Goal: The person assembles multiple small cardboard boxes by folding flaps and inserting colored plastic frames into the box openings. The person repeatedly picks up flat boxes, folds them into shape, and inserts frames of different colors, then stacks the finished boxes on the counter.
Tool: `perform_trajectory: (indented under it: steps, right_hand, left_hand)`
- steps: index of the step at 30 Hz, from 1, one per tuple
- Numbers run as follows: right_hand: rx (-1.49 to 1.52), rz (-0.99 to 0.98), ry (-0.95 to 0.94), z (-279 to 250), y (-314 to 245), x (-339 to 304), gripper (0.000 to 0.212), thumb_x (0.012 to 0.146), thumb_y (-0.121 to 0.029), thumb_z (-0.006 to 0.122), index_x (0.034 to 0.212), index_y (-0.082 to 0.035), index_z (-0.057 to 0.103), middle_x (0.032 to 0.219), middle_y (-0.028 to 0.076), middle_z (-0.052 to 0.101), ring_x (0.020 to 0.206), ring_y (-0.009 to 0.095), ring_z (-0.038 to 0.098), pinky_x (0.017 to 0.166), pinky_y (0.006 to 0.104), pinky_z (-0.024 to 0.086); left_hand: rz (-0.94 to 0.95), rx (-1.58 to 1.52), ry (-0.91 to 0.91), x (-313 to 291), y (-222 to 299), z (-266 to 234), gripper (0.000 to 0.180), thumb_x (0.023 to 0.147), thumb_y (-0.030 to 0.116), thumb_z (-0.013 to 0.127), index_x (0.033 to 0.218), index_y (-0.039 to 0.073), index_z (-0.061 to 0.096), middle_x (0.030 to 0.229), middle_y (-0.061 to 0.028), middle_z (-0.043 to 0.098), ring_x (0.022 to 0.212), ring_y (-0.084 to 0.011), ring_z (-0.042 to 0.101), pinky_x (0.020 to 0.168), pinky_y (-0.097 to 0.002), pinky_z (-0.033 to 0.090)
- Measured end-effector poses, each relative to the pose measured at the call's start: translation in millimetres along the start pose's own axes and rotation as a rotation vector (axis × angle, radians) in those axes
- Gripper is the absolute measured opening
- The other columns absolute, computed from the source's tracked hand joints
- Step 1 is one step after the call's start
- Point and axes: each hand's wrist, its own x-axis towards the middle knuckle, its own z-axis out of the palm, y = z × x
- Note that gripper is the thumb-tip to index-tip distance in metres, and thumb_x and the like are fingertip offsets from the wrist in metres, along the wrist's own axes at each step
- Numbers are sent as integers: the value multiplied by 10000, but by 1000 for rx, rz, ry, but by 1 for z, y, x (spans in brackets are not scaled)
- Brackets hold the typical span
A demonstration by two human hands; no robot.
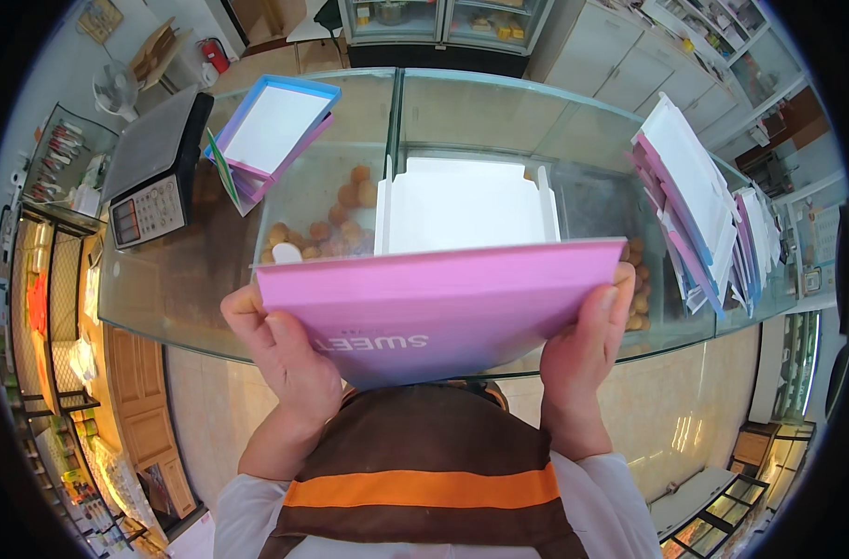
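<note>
Both hands pinch the pink box [443, 303] at its ends — left hand [285, 349] at nine o'clock, right hand [588, 340] at three — above the glass counter [191, 279]. Uneven squeezing could buckle its white flaps [466, 205] — or slip it.

Pink box panel [443, 312] hides most fingers of both hands and lower part of white box interior [466, 205]. Round pastries [336, 228] under glass desk [499, 116] blurred, partly covered. Upper-right shelf items too small.
</note>
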Motion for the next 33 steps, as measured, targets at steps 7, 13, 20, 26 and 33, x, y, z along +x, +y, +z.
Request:
perform_trajectory:
  steps: [7, 13, 20, 26, 33]
  right_hand:
    - [54, 29, 6, -10, 2, -20, 295, 1163, -381, 420, 1188, -90, 462, 1000, -25, 526, 853, 41, 424, 782, 236, 376]
    - [87, 56, 0, -2, 2, -20, 288, 1163, -350, 425, 1249, -77, 459, 1116, 25, 546, 943, 60, 473, 850, 258, 423]
    - [187, 256, 34, -6, 6, -18, 122, 1049, -195, 558, 980, -131, 480, 835, -41, 523, 710, 45, 452, 601, 222, 363]
    - [211, 348, 29, -12, 10, -24, 125, 1071, -211, 548, 1113, -93, 542, 946, -8, 602, 870, 67, 530, 781, 254, 434]
    - [29, 52, 72, -13, 21, -16, 285, 1125, -247, 516, 1116, 9, 641, 1059, 44, 658, 1023, 82, 548, 909, 273, 455]
  left_hand:
    - [20, -152, -81, -3, 4, -7, 127, 1156, 208, 467, 1158, 81, 464, 1094, -7, 482, 993, -71, 450, 934, -241, 376]
    - [-18, 12, 13, -1, 3, 3, 131, 1147, 203, 472, 1101, 80, 473, 1074, -7, 491, 954, -68, 452, 879, -248, 384]
    - [-223, -152, -87, 1, -8, -18, 155, 1077, 229, 550, 1106, 78, 528, 948, 6, 559, 899, -82, 545, 839, -223, 431]
    - [-365, -133, -79, -7, -6, -13, 362, 1121, 311, 522, 1356, 36, 534, 1264, -115, 666, 1228, -179, 623, 1076, -330, 463]
    - [-278, -183, 14, 5, 7, 9, 365, 1159, 314, 459, 1388, 36, 517, 1306, -82, 615, 1196, -132, 576, 1039, -301, 455]
